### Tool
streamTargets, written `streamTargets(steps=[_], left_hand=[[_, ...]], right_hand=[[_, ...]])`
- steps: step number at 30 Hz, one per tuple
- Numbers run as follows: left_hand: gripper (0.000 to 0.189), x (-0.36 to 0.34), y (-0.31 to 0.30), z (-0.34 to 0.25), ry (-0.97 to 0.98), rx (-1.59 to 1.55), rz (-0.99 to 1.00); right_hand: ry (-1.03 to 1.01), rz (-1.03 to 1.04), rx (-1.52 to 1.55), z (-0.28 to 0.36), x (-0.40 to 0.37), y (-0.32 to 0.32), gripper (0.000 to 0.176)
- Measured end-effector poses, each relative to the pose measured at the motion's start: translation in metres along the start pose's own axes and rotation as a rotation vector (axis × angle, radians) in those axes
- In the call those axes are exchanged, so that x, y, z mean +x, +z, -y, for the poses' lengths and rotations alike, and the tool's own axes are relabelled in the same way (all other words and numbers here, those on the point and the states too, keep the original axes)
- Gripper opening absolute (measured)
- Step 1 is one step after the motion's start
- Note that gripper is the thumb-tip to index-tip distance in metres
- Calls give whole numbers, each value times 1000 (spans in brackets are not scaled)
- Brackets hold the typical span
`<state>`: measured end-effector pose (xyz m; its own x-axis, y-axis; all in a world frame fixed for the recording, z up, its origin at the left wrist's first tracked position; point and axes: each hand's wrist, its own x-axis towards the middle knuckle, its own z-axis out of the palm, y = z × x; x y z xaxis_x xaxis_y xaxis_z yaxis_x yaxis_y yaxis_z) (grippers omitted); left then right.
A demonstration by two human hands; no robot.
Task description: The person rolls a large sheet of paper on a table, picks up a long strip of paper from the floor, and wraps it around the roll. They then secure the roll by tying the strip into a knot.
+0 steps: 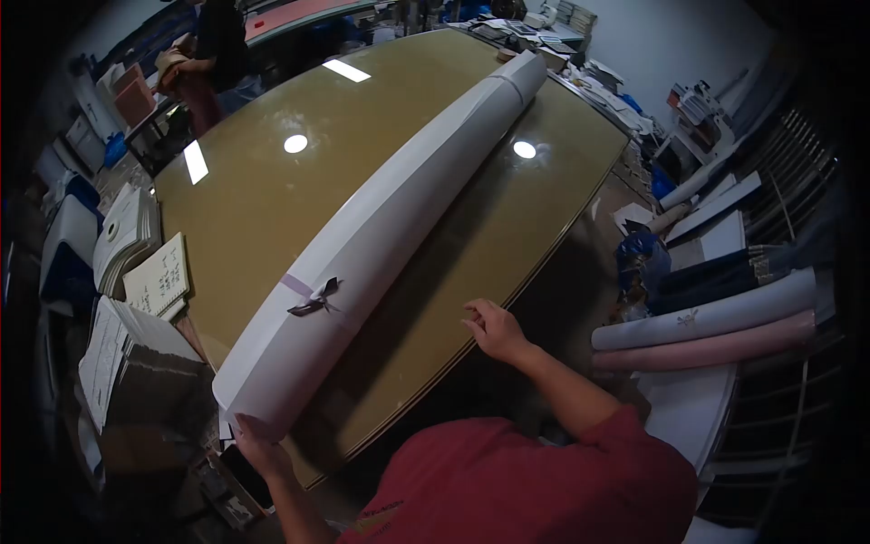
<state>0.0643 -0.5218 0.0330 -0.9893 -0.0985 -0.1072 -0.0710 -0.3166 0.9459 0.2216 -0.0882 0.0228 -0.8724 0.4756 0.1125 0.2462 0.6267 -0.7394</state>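
Observation:
A long white roll [390, 208] lies diagonally over the brown glossy table [227, 218]. Near its lower part a band with a dark knot [315, 297] goes around it, and another band circles its far end. At the near end of the roll, my left hand [259, 442] touches the edge, its fingers partly hidden at the roll's underside. Over the table's right edge, my right hand [494, 328] is apart from the roll, with its fingers loosely bent and separated and nothing in them.
Stacks of paper [136, 354] and a notebook [161, 276] stand along the left edge. At the right are a light blue roll [707, 308] and a pink roll [707, 341]. Another person [217, 54] stands beyond the table at the upper left. Papers and devices crowd the far corner.

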Motion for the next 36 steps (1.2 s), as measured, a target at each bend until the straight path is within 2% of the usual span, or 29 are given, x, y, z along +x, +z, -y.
streamTargets(steps=[1,3,4,5,6,7,8,9,11,12,13,14,15,17,18,20,21,23,25,26,28,29,32,33,34,35,36], left_hand=[[57,-2,7,-3,-3,-16,-23],[55,-8,30,-11,-7,-45,-18],[52,-7,15,8,9,-93,8],[44,-17,23,13,39,234,-121],[39,-21,23,10,12,262,-162],[45,-12,-7,38,23,442,-175],[53,-25,19,4,69,377,-129],[60,-24,18,2,132,328,-105],[50,-21,9,1,90,420,-152],[45,-22,13,-6,67,482,-169],[45,-21,10,-8,76,477,-184],[47,-16,8,-11,-26,343,-191],[49,-8,8,-13,-127,215,-179],[52,-1,24,-32,-211,241,-191],[54,9,23,-28,-203,242,-189],[60,29,8,-10,-210,383,-210],[63,39,-3,3,-190,450,-218],[64,43,0,-4,-215,461,-206],[69,36,16,-25,-342,380,-200],[69,38,18,-31,-343,397,-180],[63,42,13,-40,-593,227,13],[60,44,9,-32,-613,141,-17],[57,23,30,-38,-394,138,-156],[55,21,30,-33,-293,158,-131],[51,17,26,-29,-207,182,-89],[48,6,42,-43,-231,210,-110],[49,-4,55,-58,-224,310,-188]], right_hand=[[-22,22,22,-8,5,-9,24],[-53,-112,70,-24,15,-31,26],[-46,-108,-1,-43,23,-38,27],[-80,-85,56,-60,33,-41,30],[-24,-49,117,-77,47,-40,35],[-73,-57,176,-105,62,-36,38],[-72,-18,143,-109,80,-39,41],[-129,11,172,-138,109,-35,41],[253,221,563,-84,133,-48,42],[232,248,567,-80,145,-40,42],[302,211,698,-81,160,-34,44],[377,160,831,-85,174,-27,45],[371,142,841,-100,190,-16,45],[350,467,1223,-144,216,-3,58],[335,421,1227,-143,217,2,58],[551,394,1434,-123,205,18,72],[539,361,1440,-116,202,23,72],[655,319,1580,-105,203,31,80],[686,281,1619,-103,206,28,81],[718,269,1657,-102,208,29,82],[743,207,1661,-95,212,31,81],[773,160,1645,-95,210,28,80],[747,182,1749,-85,210,24,73],[816,55,1666,-82,212,21,69],[748,32,1765,-89,218,22,65],[756,17,1926,-84,224,13,59],[668,-12,1954,-102,239,21,58]])
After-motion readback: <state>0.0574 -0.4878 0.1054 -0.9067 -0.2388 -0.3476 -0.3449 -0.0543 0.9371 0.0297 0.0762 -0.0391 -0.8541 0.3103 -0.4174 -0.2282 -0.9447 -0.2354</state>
